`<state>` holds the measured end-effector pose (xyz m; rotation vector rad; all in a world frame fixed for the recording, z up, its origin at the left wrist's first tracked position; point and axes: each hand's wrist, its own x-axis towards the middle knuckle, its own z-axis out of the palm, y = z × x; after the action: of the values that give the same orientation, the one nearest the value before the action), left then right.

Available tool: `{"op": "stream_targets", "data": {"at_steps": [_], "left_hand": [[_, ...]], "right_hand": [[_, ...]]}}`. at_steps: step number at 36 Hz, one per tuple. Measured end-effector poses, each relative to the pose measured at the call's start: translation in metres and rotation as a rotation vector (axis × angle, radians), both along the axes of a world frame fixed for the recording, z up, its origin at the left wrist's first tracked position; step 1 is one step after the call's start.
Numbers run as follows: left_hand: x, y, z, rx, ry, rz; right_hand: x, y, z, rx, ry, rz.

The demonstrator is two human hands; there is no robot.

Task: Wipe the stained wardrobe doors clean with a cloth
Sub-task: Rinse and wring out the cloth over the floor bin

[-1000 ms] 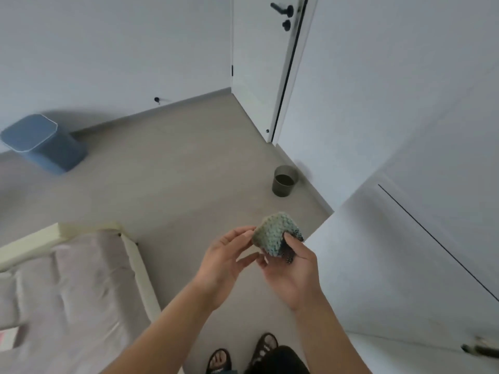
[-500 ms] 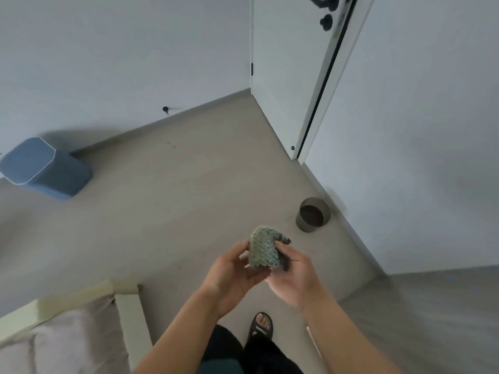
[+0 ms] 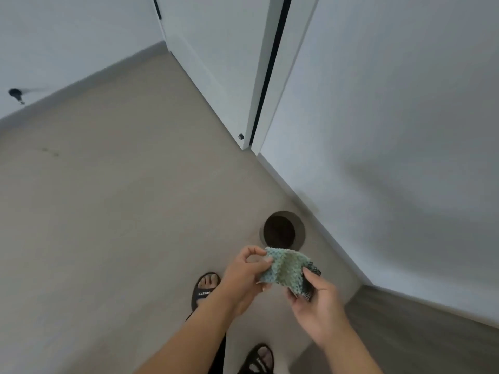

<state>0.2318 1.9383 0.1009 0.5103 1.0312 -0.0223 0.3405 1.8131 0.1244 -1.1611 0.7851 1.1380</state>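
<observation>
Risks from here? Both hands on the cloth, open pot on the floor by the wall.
1. The left hand and right hand only pinch the cloth by its edges; a slip could drop it, perhaps into the open pot in front.
2. The pot stands on the floor near the sandalled foot; a step toward the white panel might kick it over.

place: home room | evidence: white door (image 3: pixel 216 63) — grey floor (image 3: pixel 108 211), slippers (image 3: pixel 204 292), small bin (image 3: pixel 300 233)
</observation>
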Motion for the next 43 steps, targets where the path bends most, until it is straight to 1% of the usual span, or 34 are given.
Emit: {"op": "stream_targets", "data": {"at_steps": [1,3,5,6,7,9,10,11,13,14,15,18,19,21,26,29,31,33,34,36,39,40,43], "left_hand": [[0.010,0.005,-0.010,0.020,0.032,-0.003],[0.044,0.020,-0.067,0.074,0.071,0.011],[0.072,0.027,-0.121,0.128,0.156,0.018],[0.083,0.029,-0.143,0.157,0.198,0.026],[0.091,0.028,-0.173,0.184,0.208,0.013],[0.104,0.022,-0.229,0.216,0.244,0.003],[0.108,0.030,-0.234,0.235,0.275,-0.008],[0.117,0.005,-0.293,0.221,0.304,-0.026],[0.115,0.015,-0.309,0.230,0.353,-0.004],[0.115,0.010,-0.325,0.247,0.386,0.003],[0.114,0.007,-0.337,0.281,0.402,0.005],[0.113,-0.003,-0.393,0.551,0.571,-0.046],[0.113,-0.004,-0.403,0.610,0.603,-0.055],[0.118,-0.007,-0.417,0.686,0.598,-0.080],[0.146,-0.006,-0.445,0.606,0.426,-0.139],[0.164,-0.005,-0.449,0.651,0.390,-0.150],[0.170,-0.005,-0.455,0.707,0.392,-0.161],[0.170,-0.007,-0.459,0.759,0.372,-0.146],[0.168,-0.009,-0.460,0.778,0.363,-0.126],[0.165,-0.011,-0.464,0.803,0.355,-0.100],[0.166,-0.013,-0.469,0.853,0.358,-0.077],[0.168,-0.013,-0.469,0.858,0.363,-0.072],[0.167,-0.013,-0.469,0.821,0.376,-0.087]], "right_hand": [[0.010,0.005,-0.011,-0.014,-0.014,-0.023],[0.042,0.025,-0.067,-0.059,-0.045,-0.017],[0.064,0.033,-0.126,-0.135,-0.105,0.121],[0.074,0.037,-0.153,-0.196,-0.173,0.190],[0.085,0.039,-0.186,-0.213,-0.249,0.251],[0.099,0.038,-0.250,-0.311,-0.376,0.347],[0.107,0.048,-0.256,-0.367,-0.441,0.370],[0.114,0.025,-0.319,-0.451,-0.481,0.385],[0.126,0.034,-0.336,-0.479,-0.571,0.414],[0.128,0.030,-0.356,-0.508,-0.612,0.443],[0.131,0.026,-0.376,-0.532,-0.669,0.501],[0.132,0.019,-0.437,-0.647,-0.841,0.799],[0.130,0.021,-0.451,-0.685,-0.890,0.902],[0.127,0.029,-0.470,-0.696,-0.965,1.014],[0.120,0.059,-0.508,-0.731,-1.021,1.146],[0.119,0.063,-0.529,-0.749,-1.097,1.293],[0.121,0.065,-0.544,-0.729,-1.069,1.417],[0.125,0.064,-0.555,-0.688,-0.957,1.536],[0.128,0.064,-0.559,-0.672,-0.902,1.563],[0.130,0.062,-0.564,-0.686,-0.888,1.517],[0.132,0.060,-0.566,-0.790,-1.017,1.311],[0.134,0.061,-0.567,-0.785,-1.007,1.296],[0.139,0.066,-0.562,-0.665,-0.873,1.493]]}}
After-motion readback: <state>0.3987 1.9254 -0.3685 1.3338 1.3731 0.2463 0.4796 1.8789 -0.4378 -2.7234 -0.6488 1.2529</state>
